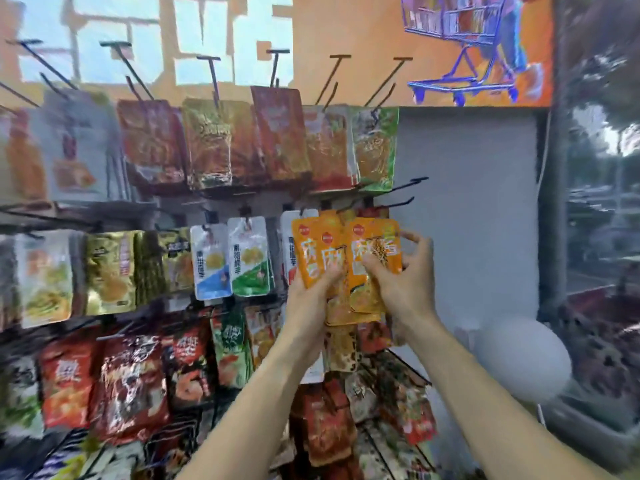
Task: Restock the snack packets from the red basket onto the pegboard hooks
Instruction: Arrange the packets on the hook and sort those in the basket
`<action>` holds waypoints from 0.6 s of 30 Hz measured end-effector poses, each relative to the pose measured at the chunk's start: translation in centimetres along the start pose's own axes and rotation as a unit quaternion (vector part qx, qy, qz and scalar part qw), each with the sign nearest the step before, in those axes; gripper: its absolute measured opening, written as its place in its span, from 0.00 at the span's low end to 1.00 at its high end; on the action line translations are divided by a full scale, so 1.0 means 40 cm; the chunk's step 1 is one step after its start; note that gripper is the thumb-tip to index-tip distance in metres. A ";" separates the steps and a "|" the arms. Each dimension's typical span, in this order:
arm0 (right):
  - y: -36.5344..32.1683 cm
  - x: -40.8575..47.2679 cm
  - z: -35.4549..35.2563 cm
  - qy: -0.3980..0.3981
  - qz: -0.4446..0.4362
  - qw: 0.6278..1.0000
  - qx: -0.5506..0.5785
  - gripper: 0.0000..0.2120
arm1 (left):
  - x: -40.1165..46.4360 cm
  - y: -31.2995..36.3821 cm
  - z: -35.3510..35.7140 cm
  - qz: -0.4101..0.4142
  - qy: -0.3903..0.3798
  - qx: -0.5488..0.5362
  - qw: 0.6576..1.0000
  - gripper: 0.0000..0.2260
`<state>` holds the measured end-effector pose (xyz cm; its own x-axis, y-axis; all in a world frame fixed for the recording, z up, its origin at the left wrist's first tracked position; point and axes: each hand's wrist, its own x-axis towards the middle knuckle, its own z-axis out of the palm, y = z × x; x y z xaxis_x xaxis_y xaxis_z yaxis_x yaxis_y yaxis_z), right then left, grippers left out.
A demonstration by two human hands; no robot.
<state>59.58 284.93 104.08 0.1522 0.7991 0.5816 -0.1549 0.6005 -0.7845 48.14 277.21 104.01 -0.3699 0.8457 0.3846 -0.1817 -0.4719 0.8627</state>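
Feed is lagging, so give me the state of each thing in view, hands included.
Left hand: grips orange packets from below.
Right hand: pinches front packet.
Orange packets: fanned, held at the middle row, not visibly hooked.
Bare hooks: empty, upper right.
White-green packet: hanging.

Backdrop: orange wall mural [363, 36] with blue shopping cart drawing [460, 46] | Right of display: plain grey panel [464, 202] | Lower right: blurred white round object [523, 358], identity undetermined

Shop: snack packets [211, 143] on pegboard hooks [209, 69]
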 end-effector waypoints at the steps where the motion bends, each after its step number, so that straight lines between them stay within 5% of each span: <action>1: -0.001 0.023 0.006 -0.014 -0.006 1.000 0.003 0.30 | 0.010 0.000 -0.003 0.013 0.018 0.005 1.000 0.12; 8: -0.034 0.171 0.077 -0.088 -0.040 0.994 -0.050 0.34 | 0.071 0.027 -0.048 0.085 0.097 0.064 0.990 0.09; 18: -0.011 0.236 0.099 -0.084 -0.030 0.990 -0.112 0.32 | 0.101 0.050 -0.032 0.084 0.052 0.067 0.993 0.07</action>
<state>57.19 292.32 110.75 -0.0120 0.7673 0.6412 0.0730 0.6402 -0.7647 45.13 279.36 106.87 -0.4787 0.7239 0.4969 0.0103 -0.5613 0.8276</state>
